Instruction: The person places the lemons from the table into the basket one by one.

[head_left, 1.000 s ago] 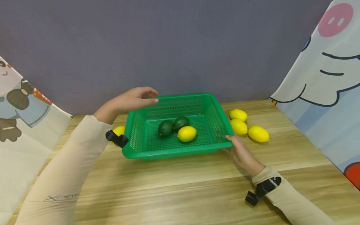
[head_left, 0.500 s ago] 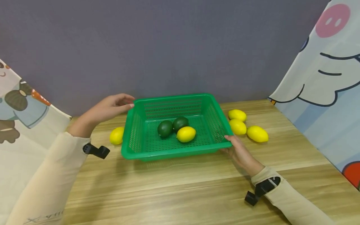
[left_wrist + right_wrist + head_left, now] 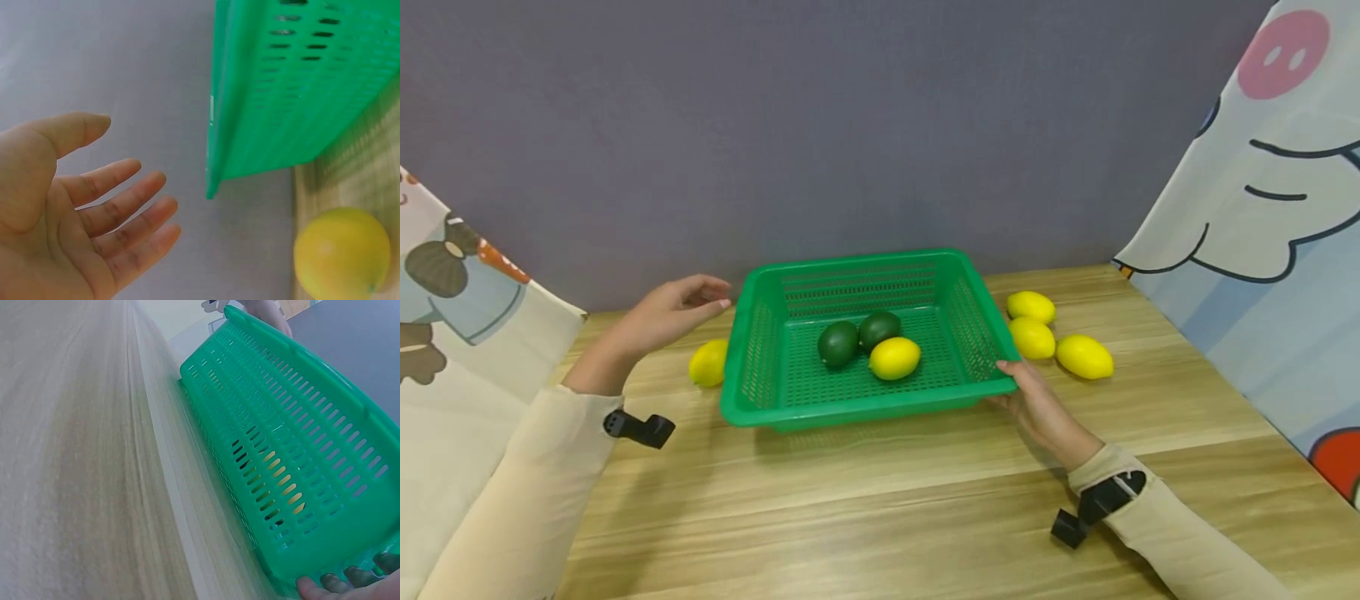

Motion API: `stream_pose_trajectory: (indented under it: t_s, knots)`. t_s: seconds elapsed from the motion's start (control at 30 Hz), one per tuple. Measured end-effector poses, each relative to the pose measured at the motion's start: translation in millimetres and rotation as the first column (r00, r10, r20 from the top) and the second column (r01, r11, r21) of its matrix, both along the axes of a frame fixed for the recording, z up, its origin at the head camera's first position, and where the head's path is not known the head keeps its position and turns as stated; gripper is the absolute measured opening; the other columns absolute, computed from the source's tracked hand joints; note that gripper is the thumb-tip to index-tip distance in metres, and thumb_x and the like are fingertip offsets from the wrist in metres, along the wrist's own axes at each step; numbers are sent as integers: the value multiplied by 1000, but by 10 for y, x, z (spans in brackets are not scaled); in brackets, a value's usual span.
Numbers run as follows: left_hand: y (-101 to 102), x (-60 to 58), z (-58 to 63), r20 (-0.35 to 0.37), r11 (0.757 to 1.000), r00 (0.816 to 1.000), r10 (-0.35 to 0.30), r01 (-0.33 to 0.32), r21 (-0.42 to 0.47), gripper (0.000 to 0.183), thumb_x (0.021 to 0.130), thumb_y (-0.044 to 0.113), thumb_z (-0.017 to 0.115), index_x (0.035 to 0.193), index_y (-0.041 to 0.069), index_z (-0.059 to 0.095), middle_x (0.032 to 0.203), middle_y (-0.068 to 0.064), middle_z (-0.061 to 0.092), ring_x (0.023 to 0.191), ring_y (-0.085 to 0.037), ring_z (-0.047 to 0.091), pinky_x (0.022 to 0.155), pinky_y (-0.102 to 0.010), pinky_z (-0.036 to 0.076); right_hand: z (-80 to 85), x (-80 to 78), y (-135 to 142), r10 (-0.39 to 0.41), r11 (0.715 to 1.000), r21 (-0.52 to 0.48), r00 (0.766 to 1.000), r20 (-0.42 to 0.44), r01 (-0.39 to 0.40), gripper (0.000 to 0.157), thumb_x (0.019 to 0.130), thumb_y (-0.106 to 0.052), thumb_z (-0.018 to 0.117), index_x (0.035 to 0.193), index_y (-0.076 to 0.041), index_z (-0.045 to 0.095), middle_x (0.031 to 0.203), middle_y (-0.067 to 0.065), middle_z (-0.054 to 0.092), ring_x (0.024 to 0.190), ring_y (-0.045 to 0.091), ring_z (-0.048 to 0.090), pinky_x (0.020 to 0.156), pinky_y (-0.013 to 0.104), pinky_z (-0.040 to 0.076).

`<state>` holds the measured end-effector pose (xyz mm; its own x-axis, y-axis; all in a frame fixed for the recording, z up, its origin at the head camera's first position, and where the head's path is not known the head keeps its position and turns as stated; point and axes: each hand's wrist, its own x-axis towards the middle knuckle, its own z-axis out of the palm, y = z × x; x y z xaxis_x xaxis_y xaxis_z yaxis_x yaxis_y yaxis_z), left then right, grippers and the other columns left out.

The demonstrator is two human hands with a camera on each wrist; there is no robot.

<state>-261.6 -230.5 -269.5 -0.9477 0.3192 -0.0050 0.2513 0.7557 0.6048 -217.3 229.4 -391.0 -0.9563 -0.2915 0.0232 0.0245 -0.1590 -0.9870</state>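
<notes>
A green plastic basket point(image 3: 820, 412) with slotted sides holds two dark green fruits, likely avocados or limes point(image 3: 838, 343), and one yellow lemon point(image 3: 895, 358). My right hand point(image 3: 1041, 412) grips its front right corner, thumb over the rim and fingers underneath. In the right wrist view those fingertips point(image 3: 359, 576) touch the basket's slotted wall. Off the basket's left side, my left hand point(image 3: 662, 317) hovers with fingers loosely extended and nothing held. Below it a lemon point(image 3: 707, 363) lies on the table, partly hidden by the basket. The left wrist view shows a gap between that hand and the rim.
Three lemons point(image 3: 1084, 357) lie close together on the wooden table point(image 3: 880, 508), right of the basket. A grey wall point(image 3: 880, 125) stands behind. Cartoon-printed cloths hang at the left point(image 3: 482, 333) and right point(image 3: 1247, 275).
My left hand has moved left and down, from over the basket's back left corner to beside it. The left lemon shows more now. My right hand keeps its grip and the basket stays put.
</notes>
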Motion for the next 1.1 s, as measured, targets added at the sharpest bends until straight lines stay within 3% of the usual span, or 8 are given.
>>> stream_pose_trajectory:
  t_s: [0.3, 0.73, 1.1]
  knots:
    - [-86, 4, -150, -5, 1000, 1000, -7, 7, 26, 47, 100, 31, 45, 132, -3, 46, 125, -25, 52, 112, -38, 49, 94, -57, 40, 5, 7, 3, -9, 1000, -4, 1000, 4, 9, 46, 98, -17, 35, 138, 4, 27, 116, 0, 53, 106, 11, 53, 90, 27, 47]
    - [-215, -31, -417, 7, 999, 1000, 0, 0, 50, 46, 100, 28, 46, 130, -6, 46, 123, -26, 53, 111, -38, 50, 92, -56, 41, 19, 3, -4, -2, 1000, 22, 1000, 7, 2, 54, 98, -17, 33, 143, 9, 17, 119, 1, 51, 108, 12, 52, 90, 27, 46]
    - [-266, -65, -522, -5, 998, 1000, 1, -1, 61, 45, 99, 25, 47, 130, -9, 46, 125, -29, 51, 112, -41, 50, 92, -58, 42, 8, -12, 2, -8, 1000, 26, 1000, 8, 7, 54, 97, -17, 32, 143, 9, 17, 118, 2, 52, 106, 12, 53, 89, 27, 47]
